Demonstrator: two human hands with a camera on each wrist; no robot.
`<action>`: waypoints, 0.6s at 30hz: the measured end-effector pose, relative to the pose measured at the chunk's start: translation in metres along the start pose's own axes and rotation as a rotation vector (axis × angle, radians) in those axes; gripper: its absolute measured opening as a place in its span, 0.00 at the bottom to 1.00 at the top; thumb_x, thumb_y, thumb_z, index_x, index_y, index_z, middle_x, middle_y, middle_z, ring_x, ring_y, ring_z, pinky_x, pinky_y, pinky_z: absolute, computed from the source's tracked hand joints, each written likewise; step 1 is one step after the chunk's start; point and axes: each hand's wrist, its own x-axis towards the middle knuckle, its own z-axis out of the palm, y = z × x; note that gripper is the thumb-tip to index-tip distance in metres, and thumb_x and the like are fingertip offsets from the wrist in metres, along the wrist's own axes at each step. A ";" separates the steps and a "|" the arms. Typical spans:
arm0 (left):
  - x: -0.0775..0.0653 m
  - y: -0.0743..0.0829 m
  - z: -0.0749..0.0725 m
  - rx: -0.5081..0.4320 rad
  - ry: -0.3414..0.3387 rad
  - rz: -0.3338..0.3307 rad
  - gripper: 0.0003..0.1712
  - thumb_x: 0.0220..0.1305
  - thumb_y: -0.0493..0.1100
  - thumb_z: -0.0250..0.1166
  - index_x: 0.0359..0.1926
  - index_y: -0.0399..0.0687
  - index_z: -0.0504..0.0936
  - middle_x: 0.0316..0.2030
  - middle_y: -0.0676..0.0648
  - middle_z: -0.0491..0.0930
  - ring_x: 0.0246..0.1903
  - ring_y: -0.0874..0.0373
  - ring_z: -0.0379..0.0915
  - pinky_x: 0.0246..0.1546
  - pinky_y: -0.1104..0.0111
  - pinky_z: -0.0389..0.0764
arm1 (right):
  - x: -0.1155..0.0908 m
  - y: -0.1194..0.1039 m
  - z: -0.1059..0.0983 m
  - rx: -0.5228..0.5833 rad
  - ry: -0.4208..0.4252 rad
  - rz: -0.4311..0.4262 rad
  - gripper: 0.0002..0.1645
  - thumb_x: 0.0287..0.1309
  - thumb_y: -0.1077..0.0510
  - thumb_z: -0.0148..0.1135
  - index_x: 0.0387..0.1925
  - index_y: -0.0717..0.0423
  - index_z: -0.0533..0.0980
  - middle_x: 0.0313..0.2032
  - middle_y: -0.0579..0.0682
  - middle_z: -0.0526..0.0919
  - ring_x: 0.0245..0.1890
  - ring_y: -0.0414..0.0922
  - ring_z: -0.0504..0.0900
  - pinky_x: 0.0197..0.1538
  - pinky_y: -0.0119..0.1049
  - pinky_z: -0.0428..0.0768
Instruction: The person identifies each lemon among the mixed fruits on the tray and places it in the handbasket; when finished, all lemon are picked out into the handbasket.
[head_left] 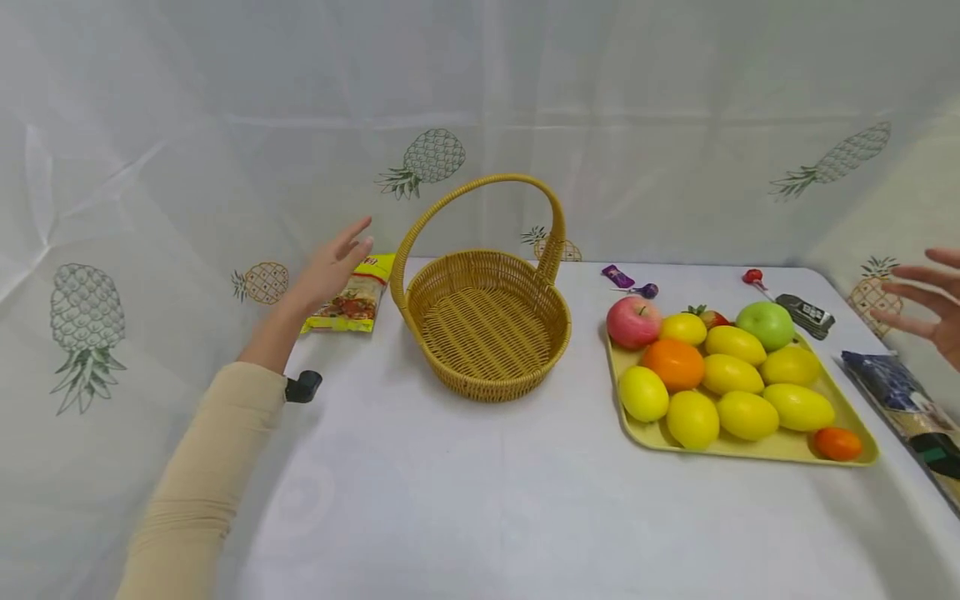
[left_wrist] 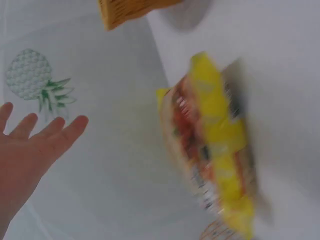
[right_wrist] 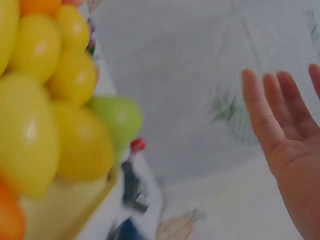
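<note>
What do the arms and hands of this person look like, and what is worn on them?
The left sleeve is long, plain and beige, with a small black device at the wrist. The left hand and right hand are ungloved. No right sleeve is in view.

Print on yellow packet (head_left: 356, 305), print on dark wrapper (head_left: 805, 317), none legible

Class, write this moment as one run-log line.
left hand: empty, near packet; right hand: empty; basket: empty; tray: holds fruit

The head camera looks forward and down; nearer, the left-wrist view shares its yellow packet (head_left: 358, 305), the right its tray (head_left: 787, 444).
</note>
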 end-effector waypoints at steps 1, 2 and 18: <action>-0.001 -0.004 0.006 -0.040 0.003 -0.015 0.35 0.73 0.62 0.46 0.76 0.66 0.49 0.75 0.46 0.46 0.71 0.42 0.46 0.65 0.41 0.54 | -0.009 0.007 -0.008 0.038 -0.019 0.036 0.28 0.76 0.57 0.34 0.73 0.58 0.55 0.62 0.52 0.70 0.55 0.42 0.75 0.37 0.29 0.82; -0.001 -0.007 0.012 -0.063 0.006 -0.031 0.35 0.73 0.61 0.47 0.76 0.66 0.50 0.75 0.46 0.46 0.70 0.41 0.50 0.63 0.44 0.62 | -0.017 0.015 -0.015 0.080 -0.057 0.074 0.27 0.77 0.56 0.31 0.73 0.57 0.55 0.61 0.50 0.72 0.54 0.42 0.76 0.37 0.31 0.83; -0.007 -0.045 0.088 -0.430 -0.149 -0.094 0.33 0.74 0.43 0.53 0.76 0.49 0.53 0.72 0.37 0.50 0.66 0.36 0.56 0.58 0.42 0.69 | -0.059 0.044 0.022 -0.606 -0.303 0.628 0.20 0.73 0.58 0.48 0.50 0.24 0.73 0.43 0.15 0.71 0.39 0.21 0.71 0.43 0.40 0.82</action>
